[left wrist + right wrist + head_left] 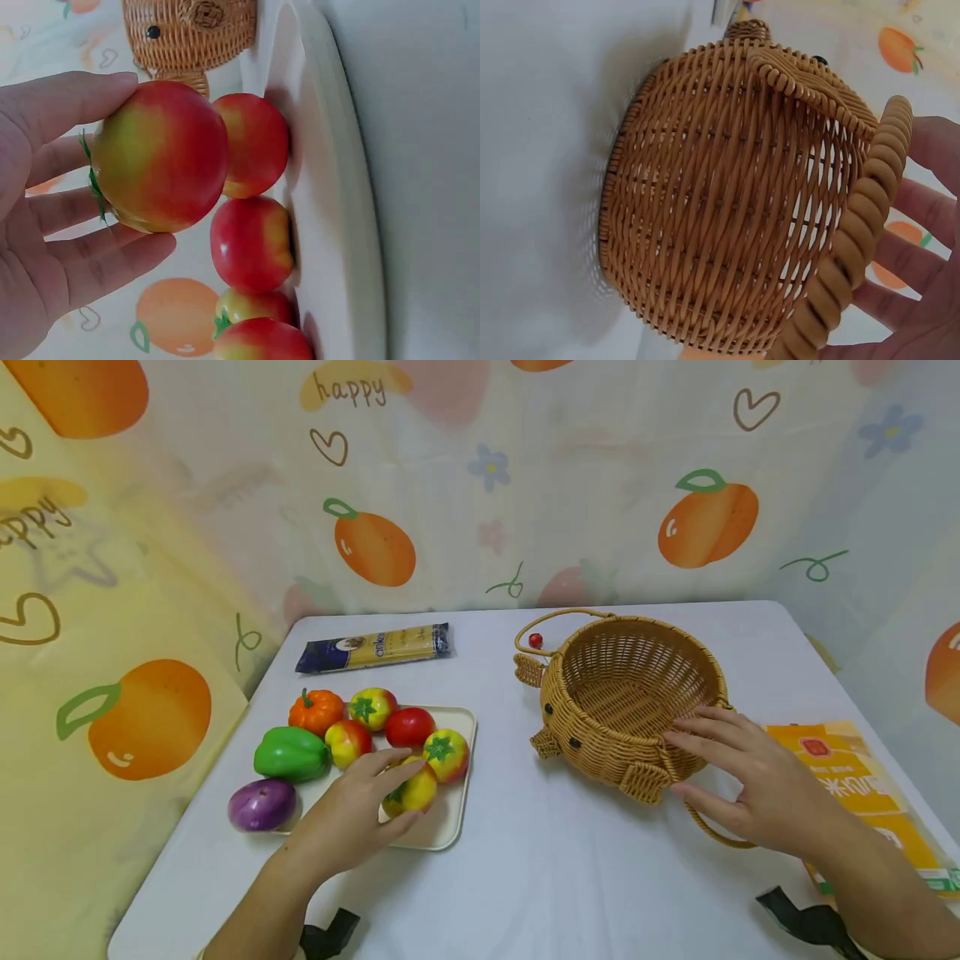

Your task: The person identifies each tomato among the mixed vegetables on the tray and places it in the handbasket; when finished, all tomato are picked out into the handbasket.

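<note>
My left hand (356, 818) is over the right front part of a cream tray (442, 842), its thumb and fingers round a red-and-yellow toy tomato (169, 157) with a green leafy top. A similar tomato (447, 755) sits just behind it on the tray. On the right stands a wicker basket (600, 760) with an animal face and looped handles. The fingers of my right hand (750, 781) are extended and rest at the basket's near right rim, beside one handle (847, 255). The basket's woven inside shows nothing in it.
On the tray's left and back are a purple eggplant (262, 804), green bell pepper (291, 753), orange pumpkin (317, 712) and several red or yellow toy fruits. A blue-and-gold packet (375, 648) lies behind, an orange packet (862, 785) at right, a small red ball (536, 641) by the far handle.
</note>
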Demonstrator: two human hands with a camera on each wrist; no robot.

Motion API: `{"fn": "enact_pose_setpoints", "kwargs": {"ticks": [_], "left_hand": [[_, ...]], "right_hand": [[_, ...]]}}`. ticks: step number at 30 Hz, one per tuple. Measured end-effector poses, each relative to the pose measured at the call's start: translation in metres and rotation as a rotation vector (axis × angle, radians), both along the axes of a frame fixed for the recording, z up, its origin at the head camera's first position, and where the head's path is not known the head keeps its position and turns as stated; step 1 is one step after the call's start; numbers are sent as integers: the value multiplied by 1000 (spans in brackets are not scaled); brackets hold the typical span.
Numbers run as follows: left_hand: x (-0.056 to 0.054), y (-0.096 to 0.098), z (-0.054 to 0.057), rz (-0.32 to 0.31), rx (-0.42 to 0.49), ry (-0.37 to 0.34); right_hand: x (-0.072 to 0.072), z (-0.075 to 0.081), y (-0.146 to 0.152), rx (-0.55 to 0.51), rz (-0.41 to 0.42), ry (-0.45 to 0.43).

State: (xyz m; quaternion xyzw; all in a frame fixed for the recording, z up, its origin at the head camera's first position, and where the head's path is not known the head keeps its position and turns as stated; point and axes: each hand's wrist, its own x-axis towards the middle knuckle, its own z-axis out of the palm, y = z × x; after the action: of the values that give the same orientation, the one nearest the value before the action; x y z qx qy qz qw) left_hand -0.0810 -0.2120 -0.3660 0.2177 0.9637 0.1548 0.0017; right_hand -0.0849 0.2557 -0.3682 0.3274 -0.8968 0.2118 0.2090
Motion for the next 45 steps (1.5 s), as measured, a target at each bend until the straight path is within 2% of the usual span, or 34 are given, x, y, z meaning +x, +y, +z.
{"fn": "enact_pose_setpoints", "kwargs": {"ticks": [6, 16, 25, 32, 45], "left_hand": [[-7, 9, 9, -39, 27, 59], [-30, 34, 28, -104, 57, 157], [-51, 58, 40, -147, 80, 158], [-61, 78, 50, -163, 109, 140], [-81, 125, 67, -261, 204, 192]], "right_hand": [[-2, 0, -3, -27, 27, 28], [-3, -1, -5, -31, 39, 32], [-4, -2, -4, -39, 55, 44], [-4, -3, -5, -38, 51, 55], [-3, -3, -4, -34, 27, 42]]}}
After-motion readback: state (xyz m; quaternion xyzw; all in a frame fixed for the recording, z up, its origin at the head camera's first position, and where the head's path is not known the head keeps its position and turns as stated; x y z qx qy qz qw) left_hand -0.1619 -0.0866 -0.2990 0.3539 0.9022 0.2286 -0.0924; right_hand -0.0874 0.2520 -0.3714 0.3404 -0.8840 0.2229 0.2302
